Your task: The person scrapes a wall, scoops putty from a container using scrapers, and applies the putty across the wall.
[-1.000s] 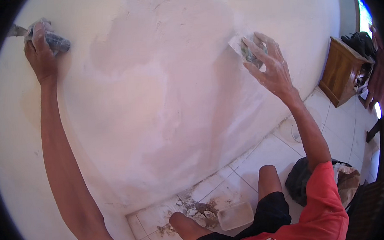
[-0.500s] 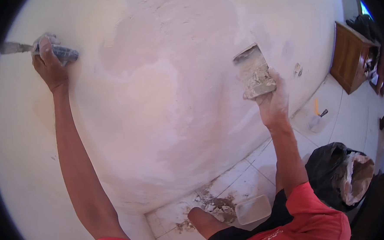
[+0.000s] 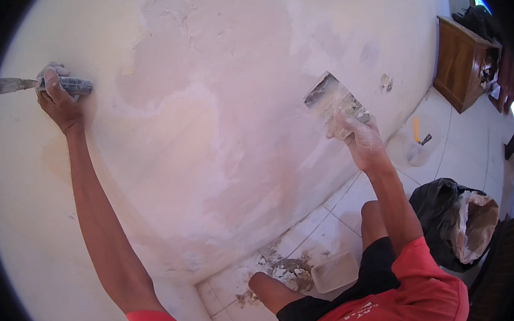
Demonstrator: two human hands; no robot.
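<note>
At the upper left my left hand (image 3: 60, 102) is closed around a putty knife. The metal blade (image 3: 16, 85) points left, and a thick dark grey handle (image 3: 77, 85) sticks out to the right of the fingers. White dust coats those fingers, which are close to the wall (image 3: 169, 142). My right hand (image 3: 360, 140) grips a flat rectangular metal scraper (image 3: 327, 93), right of centre in front of the wall. Lumpy pale putty covers its lower part, while its upper edge shows darker bare metal. The wall has pinkish-grey, cream and white patches.
Plaster rubble (image 3: 292, 272) lies on the tiled floor (image 3: 307, 239) by my knee, beside a clear plastic tub (image 3: 335, 272). To the right are a black bag (image 3: 437, 215) with a torn opening, a container (image 3: 417, 152) with a tool, and a wooden cabinet (image 3: 461, 62).
The scraper in my right hand has tilted leftward, and that hand's fingers now cover more of the putty. My left hand sits slightly lower and further left in view. The whole view has shifted a little.
</note>
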